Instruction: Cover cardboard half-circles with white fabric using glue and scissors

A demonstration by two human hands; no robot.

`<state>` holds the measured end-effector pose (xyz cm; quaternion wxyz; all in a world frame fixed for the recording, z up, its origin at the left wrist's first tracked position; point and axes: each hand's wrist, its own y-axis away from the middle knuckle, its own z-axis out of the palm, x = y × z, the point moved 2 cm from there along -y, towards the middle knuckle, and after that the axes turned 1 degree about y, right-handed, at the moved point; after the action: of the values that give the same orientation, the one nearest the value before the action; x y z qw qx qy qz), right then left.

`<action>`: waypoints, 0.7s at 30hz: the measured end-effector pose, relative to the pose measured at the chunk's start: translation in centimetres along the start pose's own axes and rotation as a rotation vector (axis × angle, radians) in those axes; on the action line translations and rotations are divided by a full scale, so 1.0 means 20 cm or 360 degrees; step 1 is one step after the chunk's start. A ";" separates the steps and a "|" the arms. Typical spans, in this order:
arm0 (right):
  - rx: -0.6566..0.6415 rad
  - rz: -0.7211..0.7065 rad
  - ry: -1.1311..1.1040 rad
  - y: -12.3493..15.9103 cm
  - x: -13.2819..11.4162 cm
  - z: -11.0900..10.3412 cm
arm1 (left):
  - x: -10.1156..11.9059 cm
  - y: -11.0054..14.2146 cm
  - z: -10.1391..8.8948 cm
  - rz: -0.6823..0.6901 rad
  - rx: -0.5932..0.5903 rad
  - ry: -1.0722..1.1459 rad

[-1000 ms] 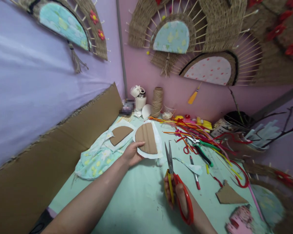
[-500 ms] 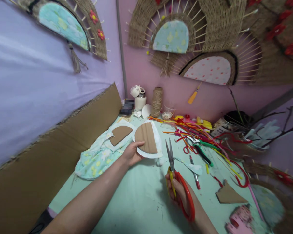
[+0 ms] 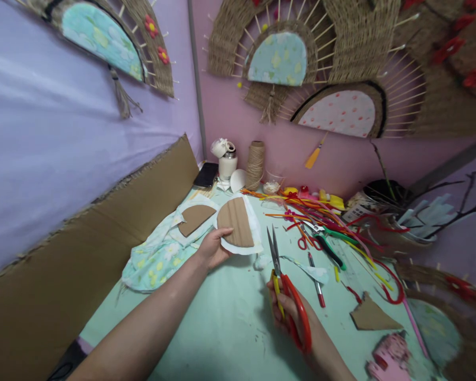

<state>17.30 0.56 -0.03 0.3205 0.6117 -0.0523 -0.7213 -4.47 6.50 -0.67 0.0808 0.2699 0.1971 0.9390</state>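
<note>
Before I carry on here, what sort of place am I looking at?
Probably a handicraft workspace: woven half-round hangings on the pink wall, a cone of twine at the back of the table, and scissors in the right hand.

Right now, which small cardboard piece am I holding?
The creased rounded piece in the middle, gripped by your left hand. The other rounded piece lies left of it, the jagged scrap right; neither is held.
</note>
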 end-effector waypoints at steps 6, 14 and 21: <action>0.0019 0.0088 -0.0108 -0.03 0.02 -0.02 | 0.00 -0.01 0.00 -0.0005 0.0062 -0.0095; 0.0091 0.0143 -0.0322 -0.13 0.09 -0.10 | 0.00 0.00 -0.06 0.0098 0.0200 -0.1430; 0.0101 0.0026 -0.0305 -0.08 0.03 -0.06 | 0.48 -0.11 0.14 0.1327 0.0740 -0.2816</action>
<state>17.67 1.84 -1.51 0.3005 0.5492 -0.1107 -0.7719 -11.01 11.90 5.22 -0.1918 0.9271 0.1344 0.2926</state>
